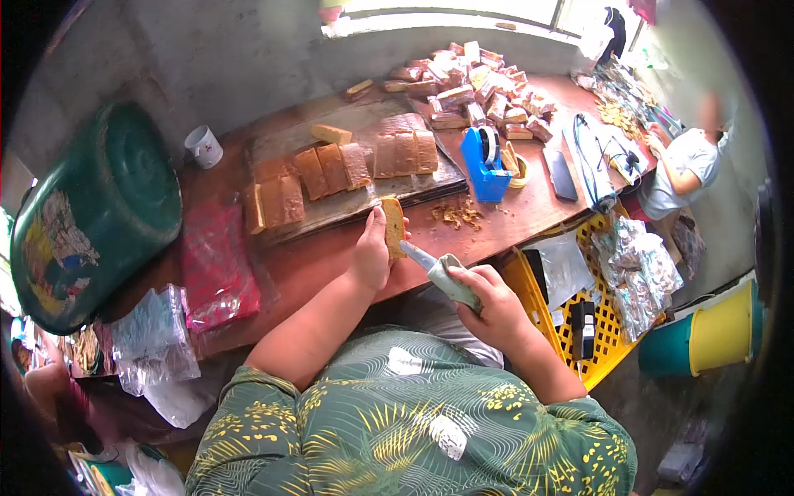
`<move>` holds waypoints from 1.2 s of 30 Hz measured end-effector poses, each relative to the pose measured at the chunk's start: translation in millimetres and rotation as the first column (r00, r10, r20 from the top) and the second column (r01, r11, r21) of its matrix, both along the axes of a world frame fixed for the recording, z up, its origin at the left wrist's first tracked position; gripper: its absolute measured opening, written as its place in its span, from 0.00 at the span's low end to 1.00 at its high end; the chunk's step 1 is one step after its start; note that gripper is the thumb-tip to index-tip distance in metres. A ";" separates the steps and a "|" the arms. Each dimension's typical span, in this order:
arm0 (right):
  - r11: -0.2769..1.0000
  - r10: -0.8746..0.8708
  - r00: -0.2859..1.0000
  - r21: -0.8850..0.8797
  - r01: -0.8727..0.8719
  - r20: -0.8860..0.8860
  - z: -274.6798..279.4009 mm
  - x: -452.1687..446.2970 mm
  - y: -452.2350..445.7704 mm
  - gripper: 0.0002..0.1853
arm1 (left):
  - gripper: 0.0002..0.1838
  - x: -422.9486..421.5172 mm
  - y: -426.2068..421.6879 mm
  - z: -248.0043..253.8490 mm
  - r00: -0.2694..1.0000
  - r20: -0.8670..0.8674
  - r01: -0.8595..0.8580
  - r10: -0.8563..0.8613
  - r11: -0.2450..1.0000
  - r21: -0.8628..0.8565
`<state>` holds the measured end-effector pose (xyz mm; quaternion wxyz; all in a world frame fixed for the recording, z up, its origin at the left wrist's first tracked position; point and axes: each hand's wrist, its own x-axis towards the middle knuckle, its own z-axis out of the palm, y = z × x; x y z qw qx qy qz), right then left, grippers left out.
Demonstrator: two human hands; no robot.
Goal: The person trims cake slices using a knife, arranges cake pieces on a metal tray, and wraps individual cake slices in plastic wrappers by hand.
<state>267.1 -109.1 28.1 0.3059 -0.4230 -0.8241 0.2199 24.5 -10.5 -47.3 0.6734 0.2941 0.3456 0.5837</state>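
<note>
My left hand (372,252) grips a slice of brown-topped cake (392,220), held upright just off the table's front edge. In my right hand (495,304) is a knife (419,255), its handle wrapped in pale green cloth (453,283). The blade's tip lies close to the slice's lower right side; whether it touches, I cannot tell. Beyond my hands, rows of cut cake (332,169) rest on a dark flat tray (285,142), one piece (331,134) lying apart behind them. Brown trimmings (456,215) are scattered on the table right of the slice.
Wrapped cake bars (475,87) form a heap at the back. To the right are a blue tape dispenser (485,169), a phone (560,174) and a yellow crate (519,285). A green tub (99,207), mug (203,147) and red packet (217,269) stand left. Another person (686,165) sits far right.
</note>
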 end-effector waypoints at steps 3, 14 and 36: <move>1.000 -0.017 0.999 0.010 0.016 0.044 1.2 -4.4 2.4 0.30 | 0.28 2.5 -6.2 -0.4 0.997 -0.074 0.002 0.001 0.999 0.041; 0.992 -0.071 0.997 -0.104 0.075 0.040 0.7 -0.4 -0.6 0.29 | 0.31 5.7 -3.2 -21.7 0.974 -0.221 -0.009 0.048 0.985 0.172; 0.981 -0.022 0.994 -0.194 0.001 -0.104 -11.4 1.3 7.8 0.30 | 0.37 11.5 -6.0 -27.6 0.915 -0.376 -0.021 0.148 0.946 0.322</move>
